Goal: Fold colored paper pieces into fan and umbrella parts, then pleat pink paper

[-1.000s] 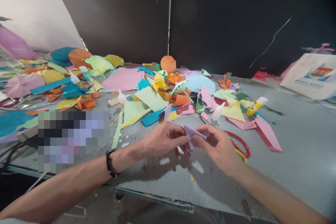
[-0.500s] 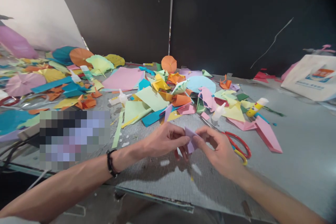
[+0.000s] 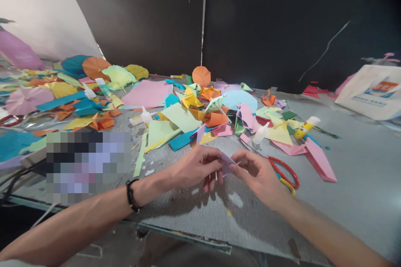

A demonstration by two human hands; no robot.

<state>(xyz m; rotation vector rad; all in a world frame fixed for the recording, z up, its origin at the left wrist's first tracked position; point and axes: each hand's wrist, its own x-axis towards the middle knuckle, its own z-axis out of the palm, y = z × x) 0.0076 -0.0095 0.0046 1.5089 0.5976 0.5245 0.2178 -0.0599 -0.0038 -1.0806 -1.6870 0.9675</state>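
A small folded piece of lilac paper sits between my two hands, low over the grey table, and much of it is hidden by my fingers. My left hand, with a black beaded bracelet at the wrist, pinches its left side. My right hand holds its right side. Just beyond my right hand lie red-handled scissors with some yellow beneath them. The nearest paper scraps lie just above my fingers.
Cut and folded coloured paper and paper parasols cover the table's far half. Glue bottles and a yellow glue stick stand among them. A white printed bag lies at right, a pixelated patch at left.
The lilac paper has been pressed narrower between my fingers and shows less than a second ago. My hands have drawn slightly closer around it. The scissors and scraps stay where they were.
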